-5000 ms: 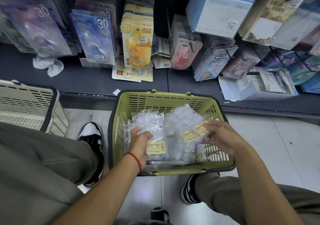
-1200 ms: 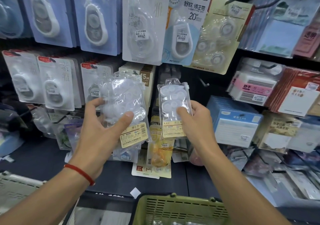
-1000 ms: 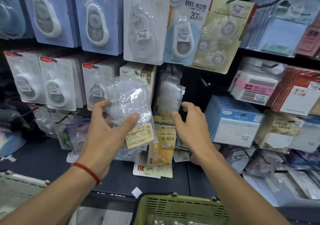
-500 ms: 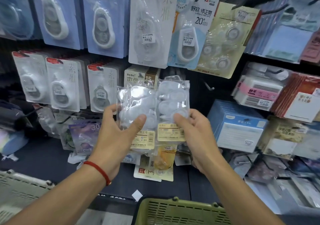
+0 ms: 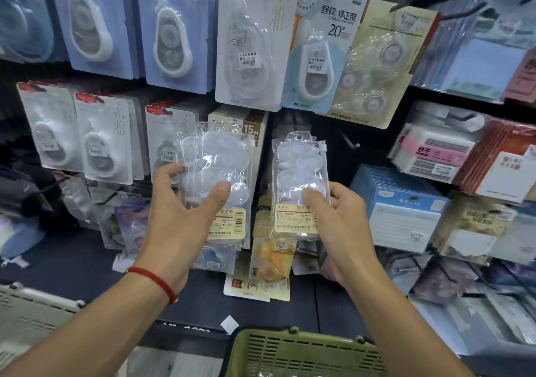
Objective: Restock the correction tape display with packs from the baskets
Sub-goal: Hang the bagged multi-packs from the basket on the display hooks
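Observation:
My left hand (image 5: pixel 177 225) grips a stack of clear correction tape packs (image 5: pixel 216 179) with yellow labels, thumb across the front. My right hand (image 5: pixel 339 225) holds a single clear pack (image 5: pixel 300 173) upright by its lower right side, thumb on its face. Both are raised in front of the correction tape display (image 5: pixel 249 43), near a dark gap with a bare peg hook (image 5: pixel 349 143). The green basket (image 5: pixel 304 353) stands below, only its top rim showing.
Carded correction tapes hang in rows on the left and above. Blue boxes (image 5: pixel 403 214) and sticky-note packs (image 5: pixel 435 150) crowd the right. A beige basket (image 5: pixel 32 310) sits at lower left. Loose packs lie on the dark shelf (image 5: pixel 72 269).
Since five seconds ago both hands rose from the green basket to the display. In the last half second the right hand has drawn its single pack rightward, away from the left hand's stack.

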